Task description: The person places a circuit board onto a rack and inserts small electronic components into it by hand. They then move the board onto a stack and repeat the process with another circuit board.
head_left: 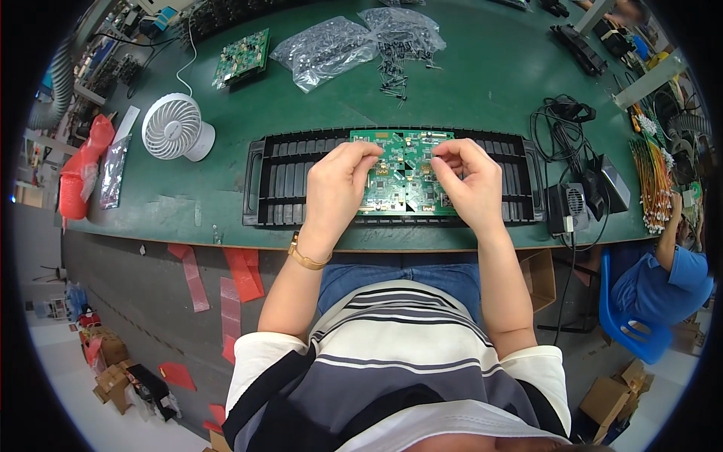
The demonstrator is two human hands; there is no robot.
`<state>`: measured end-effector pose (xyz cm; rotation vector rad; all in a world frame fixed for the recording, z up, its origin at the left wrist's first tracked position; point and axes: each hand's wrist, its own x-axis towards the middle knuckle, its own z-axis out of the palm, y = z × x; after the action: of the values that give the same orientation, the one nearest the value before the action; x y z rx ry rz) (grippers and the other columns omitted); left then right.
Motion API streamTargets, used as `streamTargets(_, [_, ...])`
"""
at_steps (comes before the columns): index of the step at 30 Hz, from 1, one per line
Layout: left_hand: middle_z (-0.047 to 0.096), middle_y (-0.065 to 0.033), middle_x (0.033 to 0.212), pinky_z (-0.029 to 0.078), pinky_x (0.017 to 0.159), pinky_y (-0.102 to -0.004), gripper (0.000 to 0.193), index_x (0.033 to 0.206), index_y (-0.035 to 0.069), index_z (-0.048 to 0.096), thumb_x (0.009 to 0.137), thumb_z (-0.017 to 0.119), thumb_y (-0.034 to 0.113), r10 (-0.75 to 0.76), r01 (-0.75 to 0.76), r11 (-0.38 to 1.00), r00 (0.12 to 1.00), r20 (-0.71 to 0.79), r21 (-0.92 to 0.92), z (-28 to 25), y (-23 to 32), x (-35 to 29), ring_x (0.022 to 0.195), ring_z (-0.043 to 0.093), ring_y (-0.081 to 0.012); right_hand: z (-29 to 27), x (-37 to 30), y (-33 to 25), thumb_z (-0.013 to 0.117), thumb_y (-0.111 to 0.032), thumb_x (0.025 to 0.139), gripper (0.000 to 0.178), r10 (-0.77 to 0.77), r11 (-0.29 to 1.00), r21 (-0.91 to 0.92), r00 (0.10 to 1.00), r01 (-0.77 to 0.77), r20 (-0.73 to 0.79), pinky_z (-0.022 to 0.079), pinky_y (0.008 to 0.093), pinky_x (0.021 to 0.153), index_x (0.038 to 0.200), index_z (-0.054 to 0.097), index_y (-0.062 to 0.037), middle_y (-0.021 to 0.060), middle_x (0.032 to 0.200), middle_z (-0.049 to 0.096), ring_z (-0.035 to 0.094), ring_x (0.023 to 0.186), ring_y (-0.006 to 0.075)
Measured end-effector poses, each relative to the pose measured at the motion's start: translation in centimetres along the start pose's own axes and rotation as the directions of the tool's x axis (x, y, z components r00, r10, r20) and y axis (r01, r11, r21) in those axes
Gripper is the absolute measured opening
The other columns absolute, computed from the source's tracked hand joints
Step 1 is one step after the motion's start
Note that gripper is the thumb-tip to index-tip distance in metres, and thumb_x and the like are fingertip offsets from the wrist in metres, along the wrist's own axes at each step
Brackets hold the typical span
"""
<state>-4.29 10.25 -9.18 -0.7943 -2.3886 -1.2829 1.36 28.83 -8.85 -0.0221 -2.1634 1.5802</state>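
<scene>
A green circuit board panel (pixel 399 181) dotted with small components lies across a long black slotted tray (pixel 286 175) in front of me. Over the panel's left side is my left hand (pixel 336 187), its thumb and fingertips pinched together. My right hand (pixel 474 181) is curled above the right side, thumb close to the fingertips, also in a pinch. Anything between the fingertips of either hand is too small or hidden to make out. Both hands partly cover the panel's side edges.
A white fan (pixel 173 128) stands left of the tray. Farther back lie another green board (pixel 242 58), plastic bags of small parts (pixel 327 53) and loose black parts (pixel 394 71). Black cables and an adapter (pixel 568 203) sit at right. A person in blue (pixel 655 286) works farther right.
</scene>
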Motion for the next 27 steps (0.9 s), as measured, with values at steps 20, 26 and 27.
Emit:
streamTargets(20, [0.065,-0.006,0.095,0.051,0.074,-0.0323,0.011,0.089,0.003,0.064,0.078,0.067,0.004,0.209,-0.23,0.964,0.966,0.15,0.132,-1.0,0.5,0.8,0.08,0.062,-0.0236,-1.4,1.0,0.3,0.063,0.002,0.084,0.009,0.067,0.997,0.039,0.997,-0.065,-0.042,0.043,0.0177,0.053,0.093,0.065,0.0029,0.0035,0.081,0.063,0.054,0.064,0.0073])
streamTargets(26, [0.064,-0.0076,0.105,0.051,0.078,-0.0357,0.015,0.096,0.002,0.066,0.082,0.064,0.007,0.227,-0.296,0.941,0.911,0.343,0.163,0.3,-0.4,7.7,0.084,0.062,-0.0276,-1.3,1.7,-0.2,0.063,0.003,0.083,0.01,0.082,0.996,-0.045,0.996,-0.081,0.03,0.043,0.018,0.051,0.093,0.067,0.002,0.0035,0.081,0.063,0.054,0.064,0.0068])
streamTargets(27, [0.064,-0.0077,0.105,0.051,0.079,-0.0368,0.016,0.097,0.002,0.066,0.082,0.063,0.007,0.172,-0.281,0.936,0.889,0.423,0.21,1.4,-1.3,8.9,0.085,0.062,-0.0287,-1.2,1.8,-0.4,0.063,0.003,0.083,0.01,0.078,0.995,-0.069,0.995,-0.074,0.056,0.044,0.0181,0.053,0.093,0.067,0.0018,0.0035,0.081,0.064,0.055,0.064,0.0068])
